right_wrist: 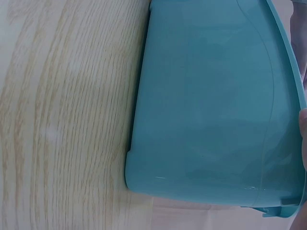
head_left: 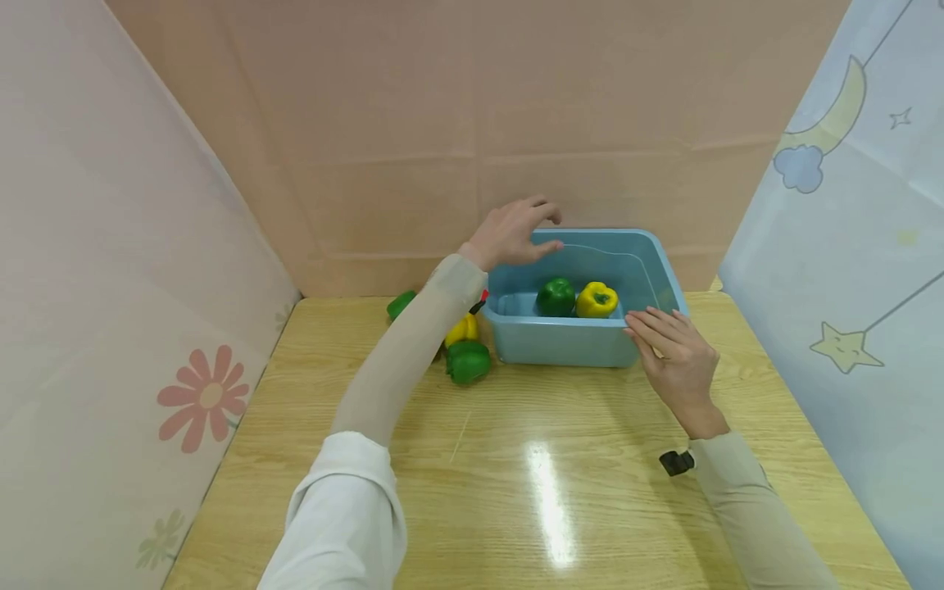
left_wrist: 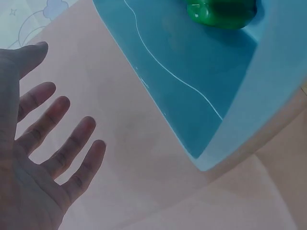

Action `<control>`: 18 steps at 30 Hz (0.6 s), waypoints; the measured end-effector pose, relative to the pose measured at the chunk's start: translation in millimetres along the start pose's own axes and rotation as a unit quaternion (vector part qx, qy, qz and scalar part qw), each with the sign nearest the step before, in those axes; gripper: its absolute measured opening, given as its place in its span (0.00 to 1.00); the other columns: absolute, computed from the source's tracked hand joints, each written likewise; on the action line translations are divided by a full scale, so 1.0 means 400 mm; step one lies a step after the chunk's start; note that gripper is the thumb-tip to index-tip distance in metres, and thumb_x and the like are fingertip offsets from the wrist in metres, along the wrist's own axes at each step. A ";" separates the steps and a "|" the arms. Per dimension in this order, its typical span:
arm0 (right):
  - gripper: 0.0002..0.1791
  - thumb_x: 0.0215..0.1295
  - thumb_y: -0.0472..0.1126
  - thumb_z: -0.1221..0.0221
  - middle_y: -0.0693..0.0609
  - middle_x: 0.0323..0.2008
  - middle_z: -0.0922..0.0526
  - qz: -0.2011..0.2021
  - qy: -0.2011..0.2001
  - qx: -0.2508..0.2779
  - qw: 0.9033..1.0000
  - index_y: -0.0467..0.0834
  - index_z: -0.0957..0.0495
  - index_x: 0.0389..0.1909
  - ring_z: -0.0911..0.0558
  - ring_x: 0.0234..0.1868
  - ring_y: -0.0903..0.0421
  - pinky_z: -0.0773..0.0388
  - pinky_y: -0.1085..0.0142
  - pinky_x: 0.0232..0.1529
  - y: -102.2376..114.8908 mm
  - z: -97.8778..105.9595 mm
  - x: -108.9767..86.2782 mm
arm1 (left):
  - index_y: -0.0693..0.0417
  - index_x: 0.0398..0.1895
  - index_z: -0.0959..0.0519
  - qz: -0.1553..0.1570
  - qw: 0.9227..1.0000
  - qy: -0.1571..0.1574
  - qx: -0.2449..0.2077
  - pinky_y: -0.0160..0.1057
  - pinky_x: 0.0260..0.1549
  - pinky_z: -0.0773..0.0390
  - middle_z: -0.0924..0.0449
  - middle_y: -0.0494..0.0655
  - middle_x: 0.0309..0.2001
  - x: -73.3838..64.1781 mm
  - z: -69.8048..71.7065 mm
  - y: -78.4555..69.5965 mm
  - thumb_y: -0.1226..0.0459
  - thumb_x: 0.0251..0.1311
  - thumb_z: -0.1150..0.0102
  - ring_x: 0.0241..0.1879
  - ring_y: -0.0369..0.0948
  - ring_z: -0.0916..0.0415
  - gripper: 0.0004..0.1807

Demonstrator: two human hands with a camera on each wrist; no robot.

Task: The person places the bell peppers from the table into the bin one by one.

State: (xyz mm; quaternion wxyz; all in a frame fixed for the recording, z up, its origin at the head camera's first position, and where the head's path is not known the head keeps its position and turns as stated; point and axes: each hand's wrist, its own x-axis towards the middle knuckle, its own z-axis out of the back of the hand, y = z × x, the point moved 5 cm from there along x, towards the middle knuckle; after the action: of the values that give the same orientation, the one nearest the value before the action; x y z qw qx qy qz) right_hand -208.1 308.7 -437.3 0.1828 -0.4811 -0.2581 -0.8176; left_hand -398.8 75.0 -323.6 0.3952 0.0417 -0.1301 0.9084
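Note:
A blue plastic bin (head_left: pixel 564 342) stands on the table by the back wall. Inside it lie a green bell pepper (head_left: pixel 555 297) and a yellow bell pepper (head_left: pixel 596 300). My left hand (head_left: pixel 514 233) hovers over the bin's back left corner, fingers spread and holding nothing; the left wrist view shows its bare palm (left_wrist: pixel 38 187) beside the bin. With the thumb on the outside and the fingers over the lip, my right hand (head_left: pixel 674 356) grips the rim at the front right corner. The right wrist view shows the bin's outer wall (right_wrist: pixel 206 105).
Left of the bin, a yellow bell pepper (head_left: pixel 462 329) and a green bell pepper (head_left: pixel 468 362) lie close together on the wooden table (head_left: pixel 472 492). Another green bell pepper (head_left: pixel 401 305) is farther back, partly behind my left forearm. Paper-covered walls enclose the left, back and right sides.

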 end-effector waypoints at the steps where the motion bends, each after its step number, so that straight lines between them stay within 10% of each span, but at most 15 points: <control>1: 0.17 0.71 0.51 0.31 0.44 0.47 0.07 0.000 -0.001 0.000 1.000 0.43 0.08 0.49 0.09 0.48 0.37 0.21 0.43 0.68 0.000 0.002 0.000 | 0.40 0.66 0.23 0.002 1.000 0.002 -0.002 0.42 0.49 0.18 0.25 0.40 0.68 -0.002 0.002 0.000 0.41 0.74 0.40 0.57 0.42 0.22 0.25; 18: 0.23 0.49 0.32 0.21 0.43 0.46 0.07 -0.002 0.000 -0.003 1.000 0.44 0.08 0.50 0.09 0.47 0.36 0.20 0.38 0.63 -0.009 0.010 0.006 | 0.45 0.66 0.24 -0.006 1.000 0.014 -0.004 0.43 0.62 0.21 0.23 0.44 0.66 -0.034 0.015 0.011 0.44 0.76 0.41 0.61 0.43 0.23 0.24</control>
State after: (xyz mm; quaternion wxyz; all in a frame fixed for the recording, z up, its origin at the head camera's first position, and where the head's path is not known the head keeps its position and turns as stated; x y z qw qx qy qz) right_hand -208.4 314.0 -434.3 0.1798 -0.4811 -0.2562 -0.8189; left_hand -392.7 60.7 -321.0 0.4022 0.0284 -0.1278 0.9061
